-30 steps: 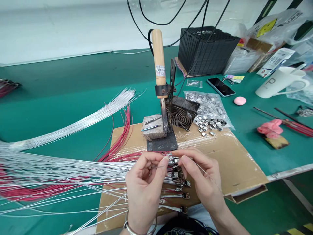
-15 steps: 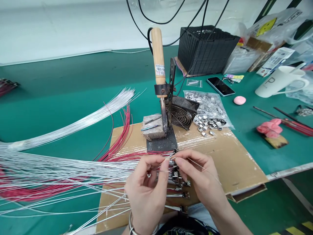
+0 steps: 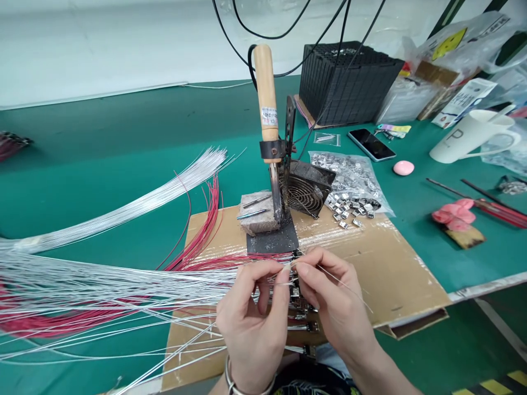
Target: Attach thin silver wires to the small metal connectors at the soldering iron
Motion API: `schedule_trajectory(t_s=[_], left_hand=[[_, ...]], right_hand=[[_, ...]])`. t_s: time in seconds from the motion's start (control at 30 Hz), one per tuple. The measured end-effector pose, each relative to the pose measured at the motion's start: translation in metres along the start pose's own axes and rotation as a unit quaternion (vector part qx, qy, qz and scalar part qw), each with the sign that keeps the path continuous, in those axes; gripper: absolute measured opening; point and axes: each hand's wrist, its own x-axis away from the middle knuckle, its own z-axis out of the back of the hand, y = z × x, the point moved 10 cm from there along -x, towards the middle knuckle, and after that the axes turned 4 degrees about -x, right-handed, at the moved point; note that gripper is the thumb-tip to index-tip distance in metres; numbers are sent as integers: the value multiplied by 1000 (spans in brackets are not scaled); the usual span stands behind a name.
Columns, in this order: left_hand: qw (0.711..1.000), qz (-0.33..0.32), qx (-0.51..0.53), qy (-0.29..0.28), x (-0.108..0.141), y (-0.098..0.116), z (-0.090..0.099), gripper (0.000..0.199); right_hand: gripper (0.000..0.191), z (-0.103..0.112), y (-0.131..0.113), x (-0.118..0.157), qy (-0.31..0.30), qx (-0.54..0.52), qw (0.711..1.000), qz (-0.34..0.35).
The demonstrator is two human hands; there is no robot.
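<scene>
My left hand [image 3: 257,321] is closed in a pinch on a thin white wire, over the front of the cardboard. Thumb to thumb with it, my right hand [image 3: 335,293] pinches a thin wire [image 3: 348,288] whose loose end trails down to the right across the back of that hand. The fingertips almost meet and hide the wire ends. Beneath my hands lies a row of small metal connectors [image 3: 307,326], with white wires [image 3: 156,288] and red wires [image 3: 201,263] running off to the left. My hands cover part of this row.
Beyond my hands, a wooden-handled soldering iron [image 3: 267,104] stands tip-down in its holder above a grey block [image 3: 258,222]. A small fan [image 3: 307,189], a bag of metal connectors [image 3: 349,170], a phone [image 3: 371,145] and a mug [image 3: 463,137] are to its right.
Both hands stay pinched together. My left hand has shifted slightly to the right, and the fingertips have edged a little closer together.
</scene>
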Motion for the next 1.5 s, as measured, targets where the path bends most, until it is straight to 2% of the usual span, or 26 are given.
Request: schedule_trajectory(t_s=[0.2,0.37,0.53,0.67,0.77,0.87,0.93,0.97,1.0,1.07,1.2,1.3,1.4,1.5], left_hand=[[1000,8,13,19,3,-5,-3,11],[997,54,47,24,3,-9,-3,11],[994,77,68,29,1,-10,-1,7],[991,105,82,20,-4,-13,-2,6],[986,137,91,4,-8,-20,-2,5],[983,155,100,-5,-11,-30,0,5],[981,162,108,-11,-11,-37,0,6],[980,166,111,-13,-10,-40,0,7],[979,170,115,-15,-10,-42,0,8],[978,173,117,-15,-10,-44,0,9],[979,166,116,-16,-13,-39,-1,7],[978,166,121,-15,-14,-38,0,7],[977,171,127,-24,-14,-39,0,6],[978,163,127,-33,-15,-39,0,5]], right_hand=[[23,-8,10,4,71,-82,994,-9],[18,-10,18,6,67,-88,994,-22],[13,-9,12,7,45,-18,998,28],[8,-11,-12,7,16,130,986,107],[11,5,-36,4,16,255,952,171],[12,52,-68,-3,102,356,901,224],[15,83,-93,-4,176,425,850,256],[19,91,-104,-6,195,479,812,268],[22,95,-111,-11,196,534,777,270],[22,98,-117,-23,178,590,744,259],[13,89,-105,-52,118,662,709,214],[9,84,-93,-63,101,696,686,183],[6,85,-91,-59,106,711,676,163],[5,91,-95,-47,122,701,687,147]])
